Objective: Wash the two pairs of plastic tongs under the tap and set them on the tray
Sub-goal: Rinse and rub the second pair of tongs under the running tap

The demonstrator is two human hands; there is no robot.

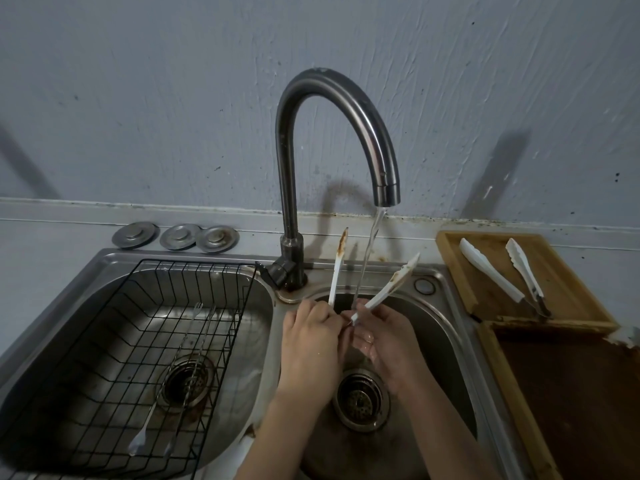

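Gripping stained tongs [337, 268] at the hinge, both hands' fingers [320, 315] curled tight, arms splayed.

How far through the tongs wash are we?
Roughly halfway. Done: one pair of tongs already lies on the wooden tray to the right of the sink. In hand: the second pair, its tips brown-stained, is held spread open by the left hand and right hand over the right basin, with the tap running between its arms. Left: clean off the stains, then set it on the tray.
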